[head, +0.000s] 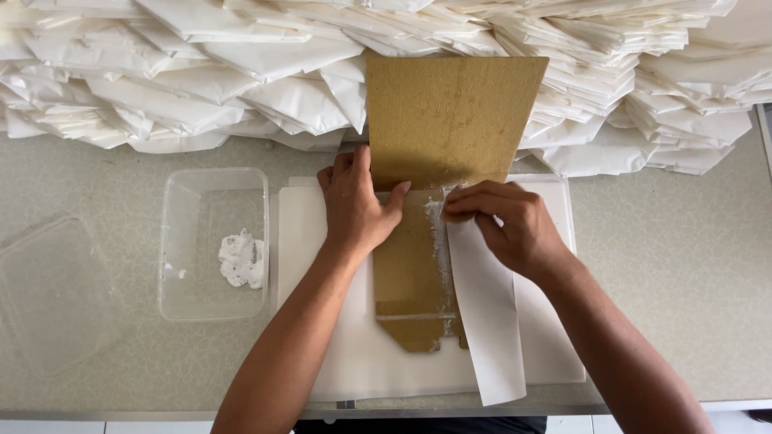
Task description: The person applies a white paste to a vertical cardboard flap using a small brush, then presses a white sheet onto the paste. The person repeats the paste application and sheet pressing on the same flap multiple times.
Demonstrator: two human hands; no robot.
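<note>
The left hand (354,210) presses flat on a brown board (450,120) lying on white paper (322,241). Beside it, the right hand (503,221) pinches a white paper flap (486,321) with white paste along its edge.

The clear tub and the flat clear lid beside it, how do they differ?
The clear tub is deep-walled and holds a lump of white paste; the flat lid is shallow and holds nothing. The tub lies square to the table edge; the lid lies slightly askew, farther left. Both are transparent plastic, rectangular with rounded corners.
</note>
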